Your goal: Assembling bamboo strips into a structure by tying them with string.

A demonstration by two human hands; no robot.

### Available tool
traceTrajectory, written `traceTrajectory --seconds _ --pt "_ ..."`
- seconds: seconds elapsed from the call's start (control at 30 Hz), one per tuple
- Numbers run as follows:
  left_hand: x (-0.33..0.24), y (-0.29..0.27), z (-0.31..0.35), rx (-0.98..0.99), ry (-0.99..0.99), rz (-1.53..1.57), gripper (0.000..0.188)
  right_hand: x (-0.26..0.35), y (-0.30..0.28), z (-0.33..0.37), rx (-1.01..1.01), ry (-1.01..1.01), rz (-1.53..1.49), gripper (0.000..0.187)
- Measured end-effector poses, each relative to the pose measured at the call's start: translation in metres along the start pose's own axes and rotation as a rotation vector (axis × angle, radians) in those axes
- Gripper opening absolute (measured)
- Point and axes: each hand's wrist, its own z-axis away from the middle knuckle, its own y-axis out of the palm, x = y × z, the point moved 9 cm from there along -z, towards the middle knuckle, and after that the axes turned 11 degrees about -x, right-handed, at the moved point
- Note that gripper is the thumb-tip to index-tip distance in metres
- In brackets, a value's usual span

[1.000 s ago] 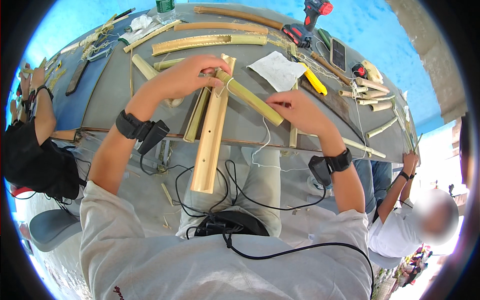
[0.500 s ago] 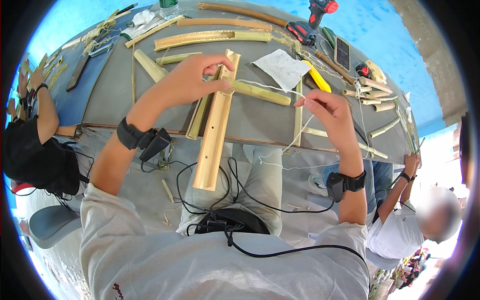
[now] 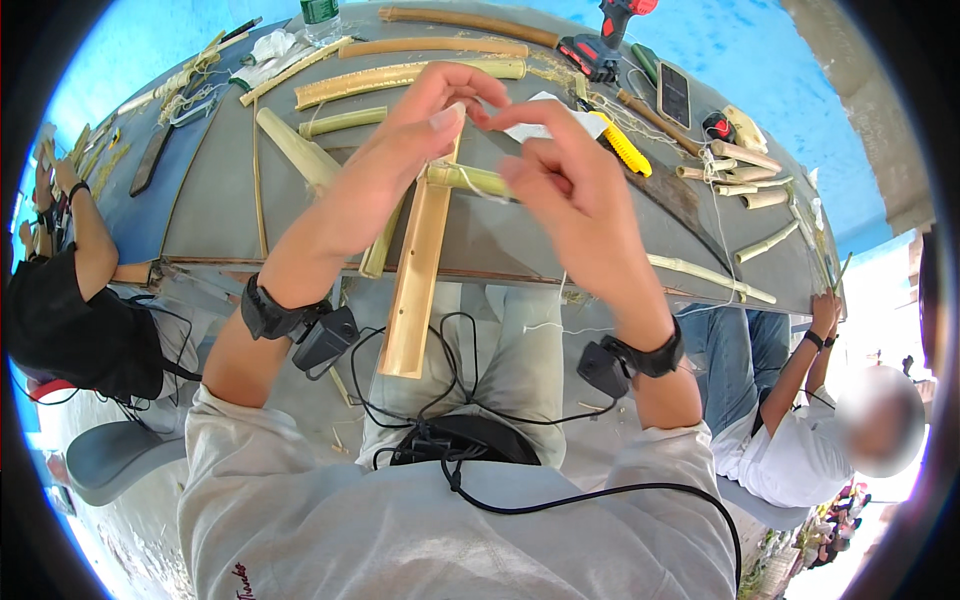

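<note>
My left hand [image 3: 405, 140] is raised over the upper end of a long split bamboo trough [image 3: 412, 290], its fingers curled in and anything in them hidden. My right hand [image 3: 578, 190] bends in from the other side, somewhat blurred, its index finger reaching my left fingertips. A short green bamboo stick [image 3: 462, 180] lies crosswise on the trough, with white string [image 3: 490, 194] around it leading to my right hand. More of that string hangs below this hand. The trough has small holes along its inside, and its lower end juts past the table edge over my lap.
Across the table's far side lie several bamboo lengths [image 3: 430, 46], a cordless drill [image 3: 600, 50], a phone [image 3: 674, 95] and a yellow-handled tool [image 3: 626, 146]. A bottle [image 3: 321, 20] stands at the back. Co-workers sit on both sides; black cables [image 3: 450, 350] hang by my lap.
My right hand has moved left with the string to meet my left hand above the crosspiece. My left hand has risen off the trough. The trough has shifted slightly left.
</note>
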Motion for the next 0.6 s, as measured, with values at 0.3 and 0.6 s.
traceTrajectory --seconds 0.3,0.6 --pt "0.002 0.014 -0.002 0.087 -0.088 0.111 0.065 0.012 0.026 -0.027 -0.115 -0.343 0.293 0.021" --pt "0.045 -0.016 0.007 -0.007 -0.195 -0.412 0.034 -0.011 0.01 -0.043 -0.148 -0.144 0.001 0.013"
